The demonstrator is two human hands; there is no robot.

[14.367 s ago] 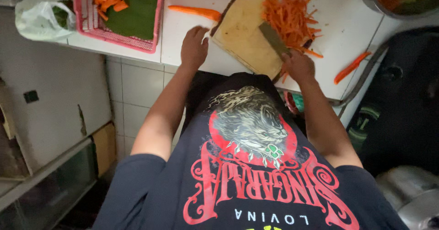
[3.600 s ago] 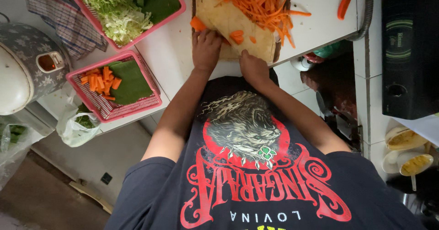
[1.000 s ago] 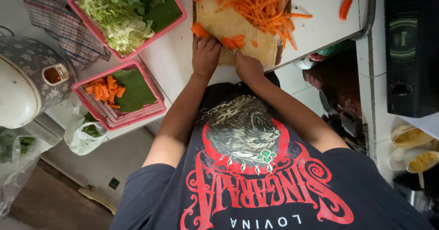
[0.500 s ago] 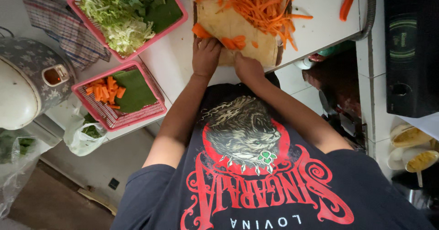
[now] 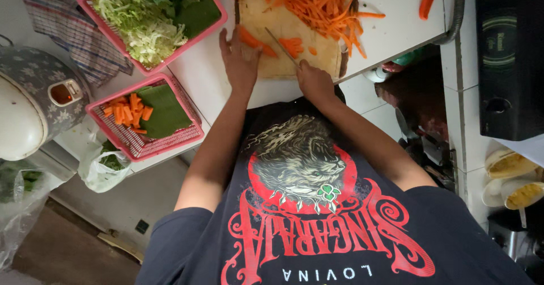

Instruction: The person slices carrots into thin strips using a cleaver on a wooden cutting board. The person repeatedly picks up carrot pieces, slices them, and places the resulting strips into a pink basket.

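A wooden cutting board (image 5: 266, 15) lies on the white counter (image 5: 391, 30). My left hand (image 5: 239, 64) rests on the board's near left part, fingers spread, pressing down the end of an orange carrot piece (image 5: 256, 40). My right hand (image 5: 315, 82) grips a knife (image 5: 282, 47). Its blade angles up and left across the board, right beside the carrot piece. A few cut carrot slices (image 5: 292, 45) lie just right of the blade. A heap of thin carrot strips (image 5: 323, 4) covers the board's far right part.
Two pink baskets stand to the left: one with shredded cabbage and greens (image 5: 153, 13), one with carrot chunks on a green leaf (image 5: 144, 117). Further left are a checked cloth (image 5: 73, 35), a rice cooker (image 5: 28, 103) and a plastic bag (image 5: 102, 169). A black appliance (image 5: 510, 58) stands at the right.
My left hand has spread out and shifted left on the carrot piece. The knife blade now shows between my hands, where before both hands sat close together.
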